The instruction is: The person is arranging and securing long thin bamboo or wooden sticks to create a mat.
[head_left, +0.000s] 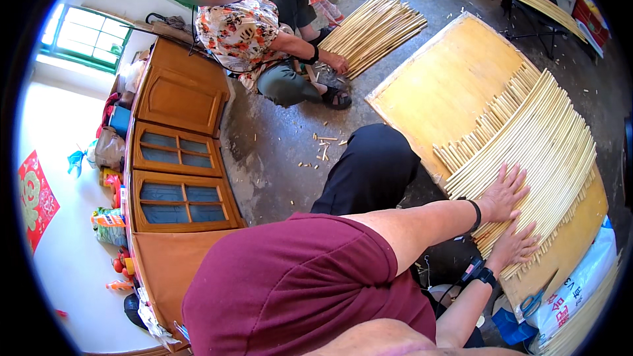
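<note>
A broad layer of thin, pale straw-coloured stalks (550,135) lies side by side on a yellowish board (445,59). More stalks show at its far edge, their ends forming an uneven row. My left hand (504,196), with a black band at the wrist, rests flat on the near part of the layer, fingers spread. Just below it, my right hand (515,248), wearing a dark wristwatch, also presses down on the stalks near their ends, its fingers stretched out. Both palms are hidden against the stalks.
Scissors (531,303) with blue handles lie at the board's near edge by a white plastic bag (573,293). Across the floor, a seated person (241,33) reaches to another spread of stalks (376,31). Wooden cabinets (181,89) line the left; stalk scraps (324,147) litter the floor.
</note>
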The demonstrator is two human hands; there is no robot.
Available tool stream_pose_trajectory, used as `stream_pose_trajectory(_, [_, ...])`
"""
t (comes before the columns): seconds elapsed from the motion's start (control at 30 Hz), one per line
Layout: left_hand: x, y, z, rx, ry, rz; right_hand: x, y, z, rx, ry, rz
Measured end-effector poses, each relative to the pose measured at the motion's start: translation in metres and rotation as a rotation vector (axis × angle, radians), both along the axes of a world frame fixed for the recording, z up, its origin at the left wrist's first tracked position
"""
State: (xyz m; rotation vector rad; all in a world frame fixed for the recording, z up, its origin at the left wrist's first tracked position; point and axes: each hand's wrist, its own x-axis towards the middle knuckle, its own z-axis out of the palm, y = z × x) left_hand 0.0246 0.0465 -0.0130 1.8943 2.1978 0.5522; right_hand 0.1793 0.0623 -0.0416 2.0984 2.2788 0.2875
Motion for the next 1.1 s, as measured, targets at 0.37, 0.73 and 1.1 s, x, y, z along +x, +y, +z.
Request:
stream_pose_trajectory(0.37, [-0.005, -0.001, 0.012, -0.052, 0.058, -0.001, -0.014, -0.009, 0.029, -0.055, 0.099, 0.003])
stream_pose_trajectory(0.73, [-0.008, -0.001, 0.002, 0.007, 0.085, 0.036, -0.01, -0.005, 0.007, 0.074, 0.175, 0.084])
stream_pose_trajectory(1.1, [-0.011, -0.004, 0.017, -0.039, 0.135, 0.032, -0.021, -0.002, 0.01, 0.001, 0.156, 0.015])
